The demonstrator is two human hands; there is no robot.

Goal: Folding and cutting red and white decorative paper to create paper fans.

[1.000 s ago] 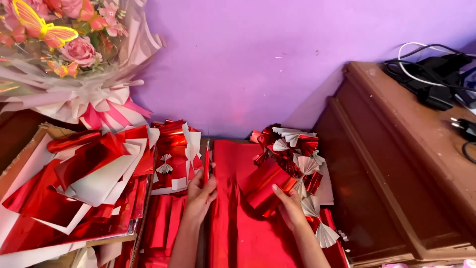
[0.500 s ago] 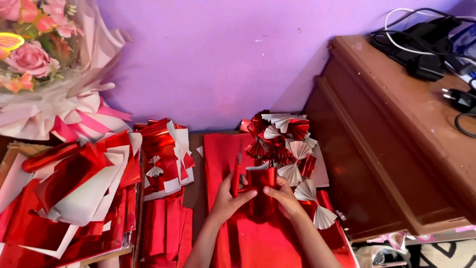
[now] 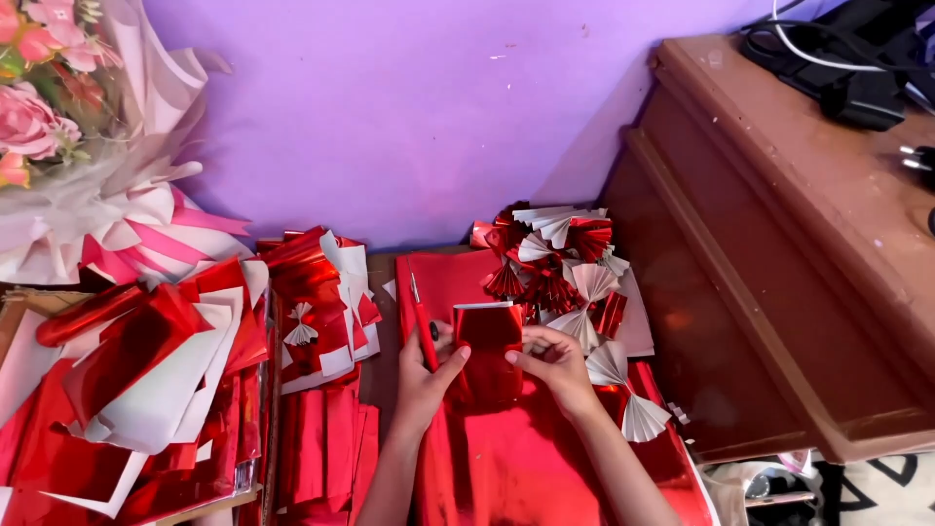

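Ideally, both hands, left (image 3: 429,375) and right (image 3: 555,362), keep fingers clamped on the small shiny red foil rectangle (image 3: 489,343) over the large red foil sheet (image 3: 526,458), creasing squarely, edges aligned.

Both hands' fingers (image 3: 456,358) pinch a folded red foil sheet (image 3: 489,336).

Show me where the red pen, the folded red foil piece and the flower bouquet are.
red pen (image 3: 423,331), head view, middle of its barrel.
folded red foil piece (image 3: 487,341), head view, upper face.
flower bouquet (image 3: 29,122), head view, a pink rose.
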